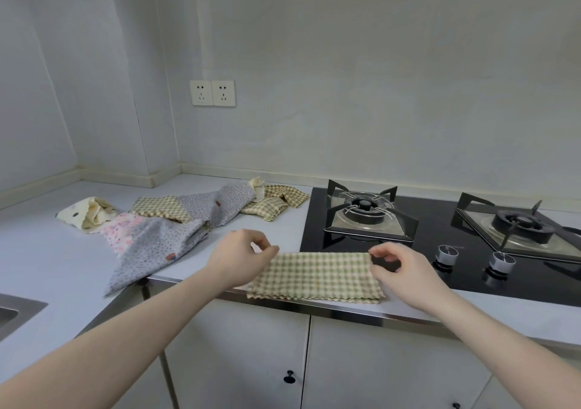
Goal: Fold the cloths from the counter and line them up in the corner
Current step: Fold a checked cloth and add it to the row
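A green checked cloth (317, 278), folded in half, lies at the counter's front edge beside the stove. My left hand (242, 256) pinches its far left corner and my right hand (397, 267) pinches its far right corner. Behind, an unfolded heap covers the counter: a large grey dotted cloth (157, 245), a pink flowered cloth (121, 232), a cream cloth (86, 215), a checked cloth (162, 207) and another checked cloth (273, 202) near the stove. The counter corner (103, 185) holds no cloth.
A black gas stove (440, 235) with two burners and two knobs (446, 256) fills the counter to the right. A sink edge (19, 308) shows at the lower left. Wall sockets (212, 92) sit above the counter. White cabinet doors (251, 361) are below.
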`<action>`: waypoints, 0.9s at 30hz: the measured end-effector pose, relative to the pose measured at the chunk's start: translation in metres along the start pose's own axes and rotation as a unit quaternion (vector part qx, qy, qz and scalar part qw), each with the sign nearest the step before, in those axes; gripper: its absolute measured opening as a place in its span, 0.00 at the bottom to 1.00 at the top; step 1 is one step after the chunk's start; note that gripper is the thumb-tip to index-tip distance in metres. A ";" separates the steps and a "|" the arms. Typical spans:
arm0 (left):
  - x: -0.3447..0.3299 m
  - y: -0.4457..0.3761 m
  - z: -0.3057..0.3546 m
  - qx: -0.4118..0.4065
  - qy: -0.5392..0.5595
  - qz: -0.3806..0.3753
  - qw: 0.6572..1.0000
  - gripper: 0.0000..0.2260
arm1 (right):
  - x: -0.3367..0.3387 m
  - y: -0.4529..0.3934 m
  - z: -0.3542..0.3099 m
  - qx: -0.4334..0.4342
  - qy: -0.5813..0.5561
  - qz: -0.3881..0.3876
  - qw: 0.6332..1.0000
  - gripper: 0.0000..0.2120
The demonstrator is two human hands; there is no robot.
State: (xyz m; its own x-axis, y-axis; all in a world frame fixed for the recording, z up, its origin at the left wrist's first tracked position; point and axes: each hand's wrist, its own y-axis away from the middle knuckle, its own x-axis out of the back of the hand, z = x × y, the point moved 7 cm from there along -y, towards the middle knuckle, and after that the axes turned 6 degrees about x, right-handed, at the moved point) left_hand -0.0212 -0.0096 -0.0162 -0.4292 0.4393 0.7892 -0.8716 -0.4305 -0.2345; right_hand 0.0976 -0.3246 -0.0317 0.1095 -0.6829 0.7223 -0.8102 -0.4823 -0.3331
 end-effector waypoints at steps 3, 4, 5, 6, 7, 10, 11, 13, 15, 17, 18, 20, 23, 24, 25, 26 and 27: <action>-0.013 -0.026 -0.018 0.047 0.011 0.004 0.999 0.07 | -0.011 -0.019 0.011 -0.060 0.041 -0.048 0.996 0.24; -0.020 -0.031 -0.026 0.055 0.003 -0.001 0.998 0.09 | -0.016 -0.024 0.013 -0.074 0.057 -0.067 0.993 0.26; -0.027 -0.035 -0.032 0.057 -0.015 -0.004 0.998 0.12 | -0.020 -0.029 0.016 -0.084 0.068 -0.078 0.991 0.27; -0.032 -0.037 -0.038 0.055 -0.037 -0.004 0.998 0.15 | -0.022 -0.034 0.017 -0.093 0.073 -0.084 0.989 0.26; -0.037 -0.038 -0.042 0.048 -0.056 -0.001 0.997 0.17 | -0.023 -0.038 0.019 -0.100 0.074 -0.089 0.988 0.23; -0.044 -0.038 -0.048 0.026 -0.070 0.011 0.997 0.21 | -0.025 -0.046 0.022 -0.118 0.053 -0.106 0.986 0.12; -0.044 -0.039 -0.049 0.023 -0.067 0.016 0.997 0.20 | -0.025 -0.048 0.022 -0.123 0.042 -0.113 0.985 0.10; -0.044 -0.039 -0.051 0.021 -0.052 0.022 0.998 0.19 | -0.021 -0.052 0.021 -0.135 0.015 -0.116 0.984 0.08; -0.044 -0.040 -0.053 0.021 -0.029 0.030 0.999 0.17 | -0.018 -0.056 0.019 -0.155 -0.041 -0.109 0.981 0.09; -0.043 -0.040 -0.054 0.024 -0.009 0.032 0.999 0.15 | -0.017 -0.060 0.010 -0.180 -0.120 -0.102 0.971 0.08; -0.043 -0.041 -0.055 0.028 0.002 0.030 0.999 0.14 | -0.016 -0.062 0.003 -0.187 -0.145 -0.099 0.966 0.07; -0.042 -0.042 -0.057 0.046 0.039 0.018 0.998 0.12 | -0.016 -0.069 -0.014 -0.190 -0.172 -0.094 0.962 0.08; -0.041 -0.044 -0.062 0.081 0.093 0.002 0.992 0.09 | -0.026 -0.075 -0.047 -0.179 -0.194 -0.109 0.958 0.08; -0.042 -0.045 -0.063 0.087 0.106 -0.002 0.991 0.09 | -0.033 -0.077 -0.059 -0.172 -0.198 -0.118 0.958 0.06; -0.042 -0.045 -0.064 0.090 0.119 -0.007 0.989 0.09 | -0.040 -0.078 -0.071 -0.164 -0.200 -0.128 0.957 0.05; -0.043 -0.046 -0.065 0.091 0.131 -0.011 0.987 0.09 | -0.048 -0.080 -0.081 -0.155 -0.199 -0.134 0.958 0.05; -0.043 -0.046 -0.066 0.092 0.141 -0.015 0.986 0.09 | -0.056 -0.082 -0.089 -0.148 -0.198 -0.138 0.959 0.06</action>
State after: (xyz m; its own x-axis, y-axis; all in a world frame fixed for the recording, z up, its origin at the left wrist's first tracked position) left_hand 0.0214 0.0437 -0.0770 -0.4755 0.6449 0.5984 -0.8383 -0.5383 -0.0860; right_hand 0.1067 -0.1975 0.0095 0.5056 -0.7345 0.4526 -0.8407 -0.5373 0.0672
